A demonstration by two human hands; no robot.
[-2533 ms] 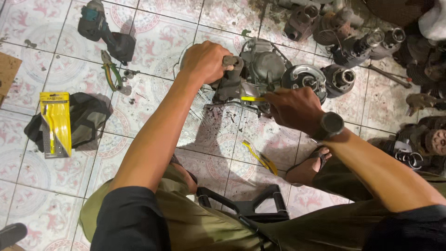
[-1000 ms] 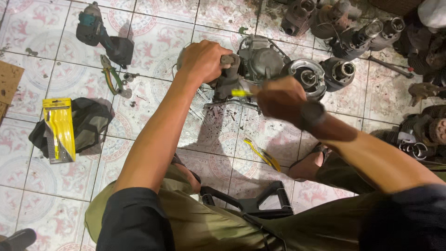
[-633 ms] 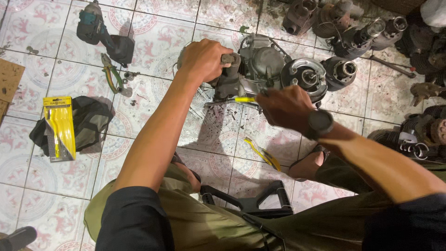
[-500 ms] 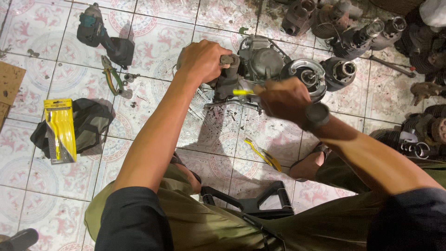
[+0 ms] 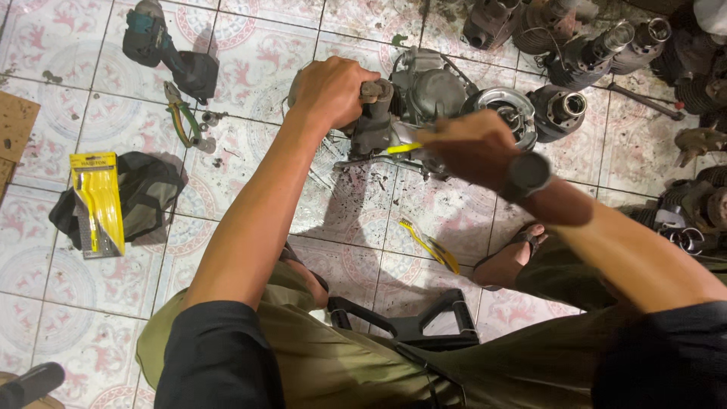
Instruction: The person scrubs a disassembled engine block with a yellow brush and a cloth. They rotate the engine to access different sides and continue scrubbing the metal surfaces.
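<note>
A grey metal engine block (image 5: 424, 98) sits on the tiled floor in front of me. My left hand (image 5: 329, 91) is closed over the engine's left end and steadies it. My right hand (image 5: 466, 144), blurred by motion, grips a yellow-handled brush (image 5: 400, 148) whose tip points at the engine's lower side. A dark watch sits on my right wrist. Dirt and flecks lie on the tiles under the engine.
A second yellow brush (image 5: 428, 246) lies on the floor near my sandalled foot (image 5: 511, 261). Left are a cordless drill (image 5: 163, 49), pliers (image 5: 182, 113), a yellow pack (image 5: 97, 201) on a dark cloth. Several engine parts (image 5: 591, 45) crowd the upper right. A black plastic handle (image 5: 413, 326) rests by my knees.
My right hand has moved back and forth with the yellow brush against the engine's lower side. My left hand has stayed on the engine.
</note>
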